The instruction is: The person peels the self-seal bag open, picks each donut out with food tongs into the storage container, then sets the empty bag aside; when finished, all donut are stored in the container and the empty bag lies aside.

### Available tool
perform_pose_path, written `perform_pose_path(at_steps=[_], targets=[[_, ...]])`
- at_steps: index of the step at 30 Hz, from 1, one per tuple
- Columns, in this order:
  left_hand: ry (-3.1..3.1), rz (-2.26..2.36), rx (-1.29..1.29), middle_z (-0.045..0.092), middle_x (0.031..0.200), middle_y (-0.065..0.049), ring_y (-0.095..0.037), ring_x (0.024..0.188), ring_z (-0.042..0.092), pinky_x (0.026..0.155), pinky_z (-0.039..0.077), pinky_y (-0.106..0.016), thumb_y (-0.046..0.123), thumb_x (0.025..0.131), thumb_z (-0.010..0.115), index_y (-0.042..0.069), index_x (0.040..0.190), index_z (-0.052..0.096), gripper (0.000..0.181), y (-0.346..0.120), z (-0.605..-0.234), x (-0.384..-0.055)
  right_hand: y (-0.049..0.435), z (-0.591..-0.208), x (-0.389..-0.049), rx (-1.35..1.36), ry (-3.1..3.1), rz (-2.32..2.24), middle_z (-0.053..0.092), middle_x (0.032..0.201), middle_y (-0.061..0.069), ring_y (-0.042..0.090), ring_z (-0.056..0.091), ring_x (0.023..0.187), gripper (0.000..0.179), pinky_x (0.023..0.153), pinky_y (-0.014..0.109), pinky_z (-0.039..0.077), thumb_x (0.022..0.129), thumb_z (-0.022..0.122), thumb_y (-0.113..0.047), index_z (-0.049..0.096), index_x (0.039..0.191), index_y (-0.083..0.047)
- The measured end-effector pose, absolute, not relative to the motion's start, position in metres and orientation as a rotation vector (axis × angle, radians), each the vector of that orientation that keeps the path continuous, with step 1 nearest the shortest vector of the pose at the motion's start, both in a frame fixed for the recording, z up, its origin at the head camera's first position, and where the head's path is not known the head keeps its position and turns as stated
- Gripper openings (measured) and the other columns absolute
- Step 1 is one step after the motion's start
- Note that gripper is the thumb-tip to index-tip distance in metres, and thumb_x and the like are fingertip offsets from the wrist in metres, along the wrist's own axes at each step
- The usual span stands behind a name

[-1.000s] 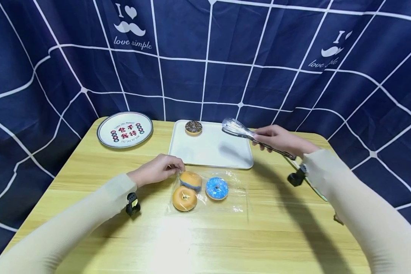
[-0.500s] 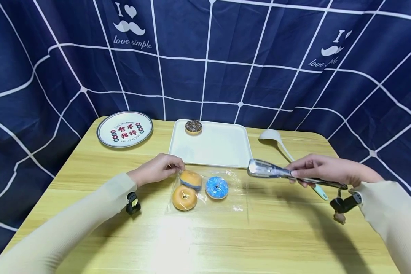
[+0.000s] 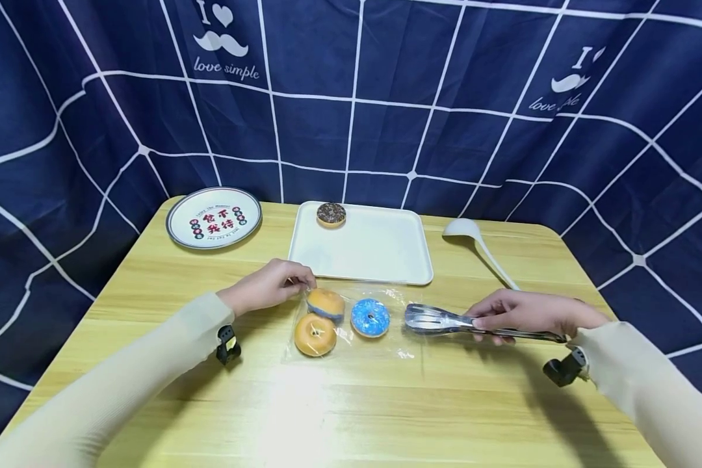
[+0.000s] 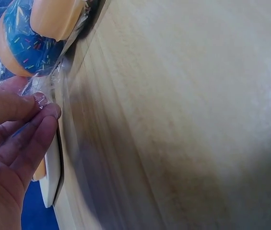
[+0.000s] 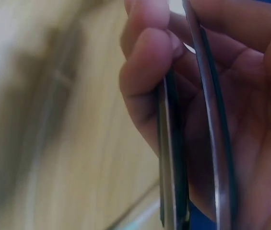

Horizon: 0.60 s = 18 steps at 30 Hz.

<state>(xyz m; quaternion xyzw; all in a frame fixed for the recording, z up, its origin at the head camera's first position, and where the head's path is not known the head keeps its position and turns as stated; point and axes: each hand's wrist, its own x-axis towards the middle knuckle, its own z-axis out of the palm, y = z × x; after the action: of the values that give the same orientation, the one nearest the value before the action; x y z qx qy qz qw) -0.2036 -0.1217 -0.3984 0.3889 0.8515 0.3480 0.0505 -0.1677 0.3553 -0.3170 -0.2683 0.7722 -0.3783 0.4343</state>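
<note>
The white long-handled ladle (image 3: 467,229) loses its lower end behind the right hand (image 3: 526,312); the right wrist view crops the silver metal tongs (image 5: 216,148), and the pale wooden counter (image 5: 109,120) there is blurred.
</note>
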Motion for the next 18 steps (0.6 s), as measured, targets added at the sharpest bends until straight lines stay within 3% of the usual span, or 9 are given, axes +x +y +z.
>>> perform_pose_path(at_steps=[6,11,18], targets=[[2.594,1.068,1.185,0.078,0.103,-0.004,-0.014,0.096,0.07,0.087,0.061,-0.03,-0.006,0.098,0.062,0.009,0.105,0.075,0.022,-0.123,-0.4,-0.202,0.338,-0.328,-0.171,-0.617,1.942,-0.92,0.071,0.092,0.007,0.003,0.059,0.067,0.03,0.059,0.02,0.052,0.11,0.051,-0.015,0.066,0.114,0.011],[2.595,1.07,1.196,0.078,0.104,-0.004,-0.015,0.097,0.071,0.088,0.061,-0.031,-0.006,0.097,0.062,0.008,0.105,0.075,0.021,-0.123,-0.4,-0.202,0.325,-0.336,-0.176,-0.568,1.908,-0.918,0.068,0.087,0.005,0.004,0.057,0.064,0.033,0.06,0.019,0.051,0.11,0.051,-0.018,0.064,0.11,0.013],[2.606,1.056,1.201,0.078,0.104,-0.004,-0.018,0.1,0.072,0.092,0.061,-0.034,-0.004,0.098,0.063,0.009,0.105,0.076,0.02,-0.124,-0.4,-0.202,0.315,-0.342,-0.181,-0.542,1.902,-0.929,0.07,0.095,0.009,0.004,0.059,0.066,0.034,0.061,0.019,0.052,0.109,0.053,-0.019,0.063,0.112,0.014]])
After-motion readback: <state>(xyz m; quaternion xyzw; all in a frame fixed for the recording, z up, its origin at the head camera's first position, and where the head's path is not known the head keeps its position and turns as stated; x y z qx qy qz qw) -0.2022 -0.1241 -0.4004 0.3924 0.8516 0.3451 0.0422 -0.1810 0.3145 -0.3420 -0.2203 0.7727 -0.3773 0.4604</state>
